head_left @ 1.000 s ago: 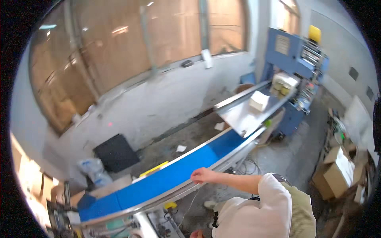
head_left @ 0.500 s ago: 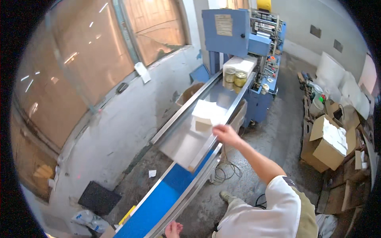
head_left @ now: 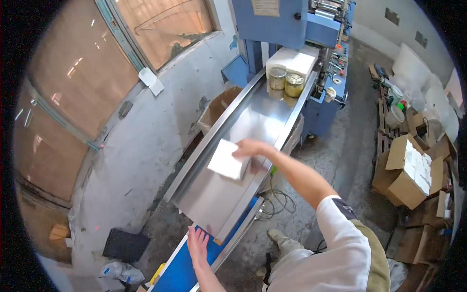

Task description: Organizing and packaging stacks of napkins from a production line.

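Observation:
A square stack of white paper napkins [head_left: 224,161] is over the lower part of the steel chute [head_left: 202,192]. My right hand [head_left: 249,148] grips it at its right edge, fingers closed; the thumb's place is blurred. My left hand [head_left: 198,246] is open and holds nothing, its fingers spread above the blue conveyor belt [head_left: 180,272], just below the chute's lower end. Farther up the chute, two glass jars [head_left: 294,86] with yellowish contents stand against a long white stack of napkins [head_left: 293,61] that comes out of the blue machine [head_left: 272,27].
Raised metal rails [head_left: 214,114] run along the chute. A cardboard box [head_left: 216,107] sits behind its left side. Coiled cable [head_left: 279,202] lies on the floor to the right. Farther right stands an open carton [head_left: 401,177] of white stacks. A black flat piece [head_left: 125,246] lies by the left wall.
My right hand has gone from the chute's right rail onto the napkin stack, which is now turned and lower on the chute. My left hand has come up over the belt and opened. The view has shifted.

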Motion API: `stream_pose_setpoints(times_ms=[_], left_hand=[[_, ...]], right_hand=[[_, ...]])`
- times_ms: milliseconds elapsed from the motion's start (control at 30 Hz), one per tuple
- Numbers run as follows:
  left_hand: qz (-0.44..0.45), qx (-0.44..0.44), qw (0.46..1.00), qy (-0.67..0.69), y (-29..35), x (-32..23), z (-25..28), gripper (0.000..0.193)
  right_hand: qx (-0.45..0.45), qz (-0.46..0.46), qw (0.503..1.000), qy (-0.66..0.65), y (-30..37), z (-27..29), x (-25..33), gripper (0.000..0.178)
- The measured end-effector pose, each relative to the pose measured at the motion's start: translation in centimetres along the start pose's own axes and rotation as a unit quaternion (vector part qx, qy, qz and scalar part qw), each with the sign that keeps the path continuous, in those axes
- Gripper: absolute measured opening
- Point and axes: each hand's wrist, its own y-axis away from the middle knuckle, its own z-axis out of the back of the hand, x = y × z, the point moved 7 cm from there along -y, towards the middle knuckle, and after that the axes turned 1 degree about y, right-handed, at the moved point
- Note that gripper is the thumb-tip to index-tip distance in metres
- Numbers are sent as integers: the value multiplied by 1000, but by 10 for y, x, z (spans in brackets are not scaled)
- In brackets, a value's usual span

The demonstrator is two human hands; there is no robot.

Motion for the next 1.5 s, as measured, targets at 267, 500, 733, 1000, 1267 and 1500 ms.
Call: stream_pose_setpoints(times_ms=[267, 500, 733, 1000, 1267, 1500], left_hand=[[14, 133, 977, 166, -27, 17, -17, 58], [-33, 72, 973, 215, 1, 7, 62, 46], [-127, 75, 938, 313, 156, -4, 224, 62], [-177, -64, 973, 136, 314, 8, 374, 59], [-215, -272, 928, 138, 435, 34, 507, 53], [-183, -557, 786, 195, 503, 158, 663, 24]], right_hand=[[73, -11, 997, 28, 37, -142, 111, 56], [143, 123, 982, -21, 72, -256, 189, 47], [282, -65, 919, -269, 154, -385, 276, 69], [494, 118, 824, -251, 267, -566, 406, 88], [574, 132, 791, -166, 332, -719, 515, 91], [527, 85, 787, -310, 249, -928, 618, 65]])
